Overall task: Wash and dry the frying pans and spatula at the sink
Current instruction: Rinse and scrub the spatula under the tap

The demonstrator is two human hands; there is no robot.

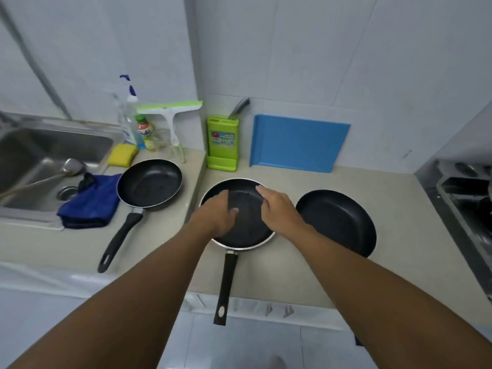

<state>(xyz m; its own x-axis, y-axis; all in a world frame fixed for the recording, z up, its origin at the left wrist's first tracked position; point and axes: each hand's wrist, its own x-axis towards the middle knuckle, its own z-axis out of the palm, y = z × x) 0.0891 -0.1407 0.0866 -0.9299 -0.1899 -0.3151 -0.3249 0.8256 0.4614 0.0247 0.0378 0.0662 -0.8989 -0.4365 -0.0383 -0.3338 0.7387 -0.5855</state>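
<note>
Three black frying pans lie on the beige counter. One (149, 185) sits beside the sink, one with a silver rim (241, 230) is in the middle, and one (336, 222) is on the right. My left hand (218, 213) reaches into the middle pan with its fingers bent down. My right hand (277, 206) lies over the same pan, fingers fairly straight toward the far rim. A dark greyish patch (245, 199) shows between the hands; I cannot tell whether it is a cloth or the pan's bottom. The metal spatula (69, 167) lies in the steel sink (53, 145).
A blue cloth (90, 205) hangs over the sink's edge. Behind it are a yellow sponge (123, 155), soap bottles (145, 133) and a squeegee (170, 110). A green knife block (223, 142) and a blue cutting board (298, 143) lean on the wall. A stove (468, 193) is at right.
</note>
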